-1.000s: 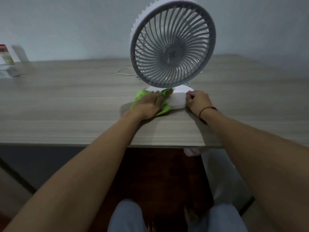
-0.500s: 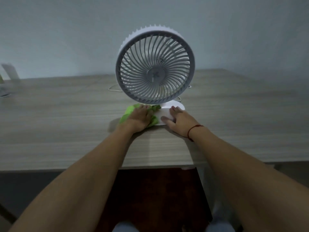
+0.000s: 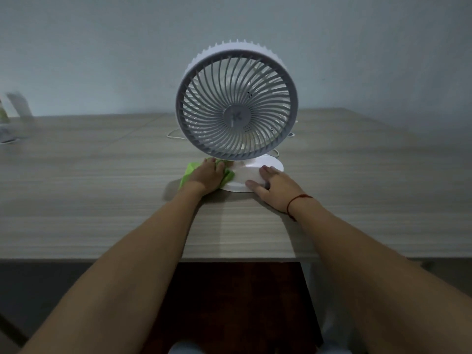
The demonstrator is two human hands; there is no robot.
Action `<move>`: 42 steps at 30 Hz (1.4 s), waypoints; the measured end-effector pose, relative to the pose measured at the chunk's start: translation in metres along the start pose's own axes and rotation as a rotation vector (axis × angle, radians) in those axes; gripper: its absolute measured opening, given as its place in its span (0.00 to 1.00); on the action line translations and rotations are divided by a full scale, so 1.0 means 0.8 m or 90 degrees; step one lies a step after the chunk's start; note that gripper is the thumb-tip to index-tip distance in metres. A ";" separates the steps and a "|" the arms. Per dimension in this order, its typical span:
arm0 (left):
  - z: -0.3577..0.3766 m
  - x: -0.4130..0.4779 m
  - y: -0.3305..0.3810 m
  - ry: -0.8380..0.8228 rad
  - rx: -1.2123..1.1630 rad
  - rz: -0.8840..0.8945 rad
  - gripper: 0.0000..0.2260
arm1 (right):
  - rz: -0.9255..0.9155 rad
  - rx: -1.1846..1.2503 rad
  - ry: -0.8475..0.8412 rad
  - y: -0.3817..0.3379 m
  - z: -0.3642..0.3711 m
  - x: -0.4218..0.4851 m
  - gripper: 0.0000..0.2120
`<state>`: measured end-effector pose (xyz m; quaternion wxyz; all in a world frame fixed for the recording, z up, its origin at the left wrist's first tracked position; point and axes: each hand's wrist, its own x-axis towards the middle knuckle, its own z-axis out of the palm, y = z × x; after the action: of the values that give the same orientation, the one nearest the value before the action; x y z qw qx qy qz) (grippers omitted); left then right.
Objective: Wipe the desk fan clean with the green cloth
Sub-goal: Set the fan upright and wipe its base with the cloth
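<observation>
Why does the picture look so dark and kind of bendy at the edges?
Head view: the room light is dim and bluish, so the fan and table look grey; the wide-angle lens bows the table edge; things at far left are blurred; the green cloth stays bright.

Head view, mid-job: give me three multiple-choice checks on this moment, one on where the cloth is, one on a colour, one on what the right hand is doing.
1. Where is the cloth?
A. Draped over the grille
B. On the desk at the left side of the fan's base, under the left hand
C. Hanging off the desk's front edge

2. What colour is the band on the right wrist?
A. Red
B. Blue
C. Yellow

3. What is the right hand doing?
A. Lifting the fan
B. Raised in the air
C. Resting flat on the base

Answers:
1. B: the green cloth lies beside the fan's base, beneath the left hand.
2. A: the wrist band is red.
3. C: the right hand lies open on the base; the fan stands on the desk.
</observation>
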<state>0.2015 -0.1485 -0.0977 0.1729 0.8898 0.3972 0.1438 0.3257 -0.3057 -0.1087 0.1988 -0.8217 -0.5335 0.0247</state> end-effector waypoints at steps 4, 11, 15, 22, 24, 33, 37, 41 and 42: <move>0.001 -0.017 0.013 0.023 -0.001 0.050 0.19 | 0.004 0.009 -0.003 0.001 -0.001 0.002 0.38; 0.008 -0.067 0.025 0.025 -0.035 0.140 0.22 | 0.004 0.023 0.002 -0.004 -0.003 -0.005 0.39; 0.006 -0.052 0.021 0.019 0.009 0.141 0.21 | 0.020 0.077 0.012 -0.006 -0.008 -0.009 0.38; -0.012 -0.001 -0.015 -0.029 0.091 0.035 0.20 | 0.035 0.108 0.022 -0.005 -0.009 -0.013 0.36; -0.010 0.004 -0.023 -0.010 0.122 0.026 0.20 | 0.037 0.119 0.026 -0.005 -0.009 -0.013 0.36; 0.010 -0.046 0.045 -0.034 -0.032 0.160 0.22 | 0.021 0.105 0.042 -0.008 -0.012 -0.015 0.30; 0.004 -0.031 0.037 -0.036 0.024 0.131 0.24 | 0.038 0.121 0.039 -0.005 -0.010 -0.014 0.34; -0.010 -0.011 0.023 -0.066 0.062 0.129 0.25 | 0.046 0.142 0.022 -0.004 -0.011 -0.014 0.35; -0.012 -0.007 0.021 -0.067 0.061 0.106 0.23 | 0.045 0.142 0.024 -0.004 -0.012 -0.014 0.35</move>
<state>0.2050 -0.1609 -0.0825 0.1385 0.9334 0.3182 0.0914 0.3201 -0.3175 -0.1009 0.2981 -0.8131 -0.4943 0.0751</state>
